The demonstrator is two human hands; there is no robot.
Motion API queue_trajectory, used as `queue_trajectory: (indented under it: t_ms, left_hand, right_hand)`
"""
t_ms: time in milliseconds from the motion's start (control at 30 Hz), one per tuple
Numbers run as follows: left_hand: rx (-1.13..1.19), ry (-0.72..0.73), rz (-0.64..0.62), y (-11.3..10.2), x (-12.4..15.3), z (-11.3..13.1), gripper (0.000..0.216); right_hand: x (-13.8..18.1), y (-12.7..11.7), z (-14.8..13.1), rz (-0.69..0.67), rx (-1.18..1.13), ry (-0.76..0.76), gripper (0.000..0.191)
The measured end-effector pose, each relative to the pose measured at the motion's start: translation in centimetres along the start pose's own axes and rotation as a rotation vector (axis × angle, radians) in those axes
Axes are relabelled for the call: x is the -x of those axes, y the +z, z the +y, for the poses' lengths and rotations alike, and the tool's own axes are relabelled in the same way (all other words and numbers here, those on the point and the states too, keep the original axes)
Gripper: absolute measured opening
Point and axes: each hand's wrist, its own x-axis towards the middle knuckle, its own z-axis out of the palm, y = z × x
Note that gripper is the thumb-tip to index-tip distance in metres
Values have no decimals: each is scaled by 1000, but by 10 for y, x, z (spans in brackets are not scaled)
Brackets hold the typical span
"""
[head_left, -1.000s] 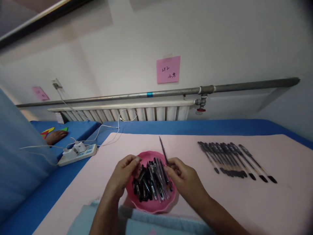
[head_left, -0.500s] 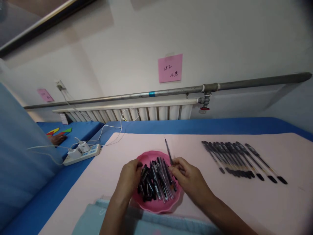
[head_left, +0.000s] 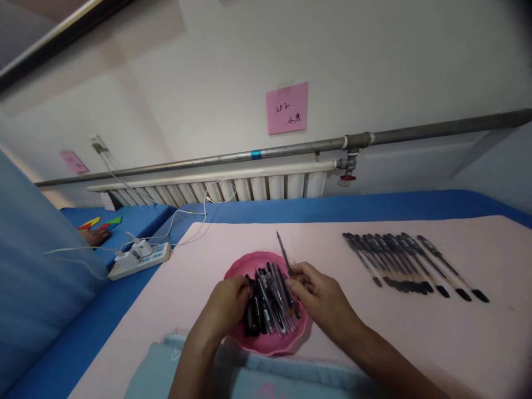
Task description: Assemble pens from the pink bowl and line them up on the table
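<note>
A pink scalloped dish (head_left: 249, 264) on the pink table cover holds a heap of black pen parts (head_left: 270, 305). My right hand (head_left: 320, 302) pinches a thin pen refill (head_left: 283, 254) that points up and away over the dish's right side. My left hand (head_left: 224, 310) has its fingers curled down into the heap at the dish's left side; what it grips, if anything, is hidden. A row of several assembled black pens (head_left: 409, 265) lies on the cover to the right.
A white power strip (head_left: 139, 257) with plugs and cables lies at the left on the blue table. Another person's hand (head_left: 95, 236) rests by coloured shapes at far left. A radiator (head_left: 216, 188), a pipe and a pink wall note (head_left: 287, 108) stand behind. Light blue cloth (head_left: 233, 377) lies near me.
My left hand has moved from above the dish's left rim down into the heap of pen parts. My right hand keeps its hold on the refill, barely shifting.
</note>
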Motion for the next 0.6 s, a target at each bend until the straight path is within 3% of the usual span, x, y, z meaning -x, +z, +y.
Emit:
queue_trajectory:
  t_ms: [167, 600]
  left_hand:
    - [-82, -18, 63, -4, -3, -4, 19]
    - [-109, -48, 127, 20, 7, -1, 19]
  right_hand:
    - [0, 1, -1, -11, -26, 18, 8]
    - [0, 2, 2, -19, -4, 15, 6]
